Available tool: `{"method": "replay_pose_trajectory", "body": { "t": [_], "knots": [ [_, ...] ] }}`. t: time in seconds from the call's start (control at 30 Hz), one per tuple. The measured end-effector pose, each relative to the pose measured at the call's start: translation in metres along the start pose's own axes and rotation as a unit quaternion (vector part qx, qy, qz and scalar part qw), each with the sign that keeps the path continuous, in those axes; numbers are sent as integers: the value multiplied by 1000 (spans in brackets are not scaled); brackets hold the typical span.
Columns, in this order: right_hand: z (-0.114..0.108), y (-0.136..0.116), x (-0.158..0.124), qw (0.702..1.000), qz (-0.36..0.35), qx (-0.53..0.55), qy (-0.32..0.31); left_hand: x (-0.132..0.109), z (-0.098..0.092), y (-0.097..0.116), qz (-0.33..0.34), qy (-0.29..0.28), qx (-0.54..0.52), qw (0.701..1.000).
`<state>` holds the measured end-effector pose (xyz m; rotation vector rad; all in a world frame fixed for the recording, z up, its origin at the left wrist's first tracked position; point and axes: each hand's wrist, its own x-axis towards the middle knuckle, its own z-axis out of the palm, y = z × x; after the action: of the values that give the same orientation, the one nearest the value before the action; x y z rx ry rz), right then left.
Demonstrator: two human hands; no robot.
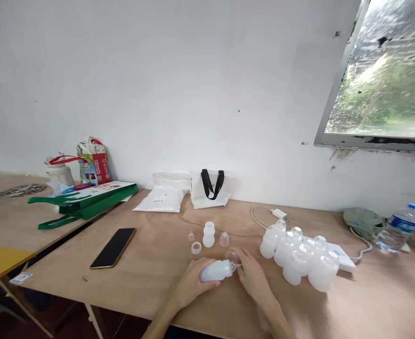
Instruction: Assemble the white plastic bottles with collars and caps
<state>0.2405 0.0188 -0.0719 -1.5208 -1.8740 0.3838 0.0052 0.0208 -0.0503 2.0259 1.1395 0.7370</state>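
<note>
My left hand (196, 278) is wrapped round a frosted white baby bottle (215, 271), tilted on its side with its neck to the right. A clear teat (234, 266) sits at its neck. Close to the teat, my right hand (252, 278) has curled fingers round a clear dome cap (231, 255). Its fingertips are partly hidden. Beyond my hands an uncapped bottle (209, 234) stands upright. Around it lie a loose teat (191, 235), a white collar ring (196, 247) and another clear dome cap (224, 239).
Several capped bottles (301, 259) cluster at the right, by a white power strip (341, 258) and a cable. Far right is a water bottle (401, 228). A phone (113, 248) lies left; white packages (161, 198), a white bag (210, 190) and a green bag (87, 202) are behind.
</note>
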Motion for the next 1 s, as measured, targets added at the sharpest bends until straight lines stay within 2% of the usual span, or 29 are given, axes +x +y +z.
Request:
{"method": "replay_pose_trajectory", "body": {
  "t": [0.13, 0.27, 0.43, 0.5, 0.77, 0.9, 1.0],
  "knots": [
    [-29, -10, 4, 978, 45, 188, 75, -2, -21, 10, 22, 45, 1, 999],
    [-58, -26, -1, 944, 28, 328, 17, -11, -40, 17, 37, 91, 22, 995],
    [-66, -47, -10, 932, -7, 344, -111, -24, -43, 37, 38, 37, 36, 998],
    [-64, -50, -10, 925, -5, 355, -136, -26, -41, 43, 26, 32, 35, 999],
    [-62, -47, -11, 916, 35, 380, -123, -22, -31, 51, 16, 50, -14, 999],
    [-59, -49, -11, 918, 45, 370, -132, -23, -26, 52, 16, 72, 14, 997],
    [-59, -46, -10, 913, 40, 378, -152, -24, -23, 54, 17, 65, 30, 997]
  ]
}}
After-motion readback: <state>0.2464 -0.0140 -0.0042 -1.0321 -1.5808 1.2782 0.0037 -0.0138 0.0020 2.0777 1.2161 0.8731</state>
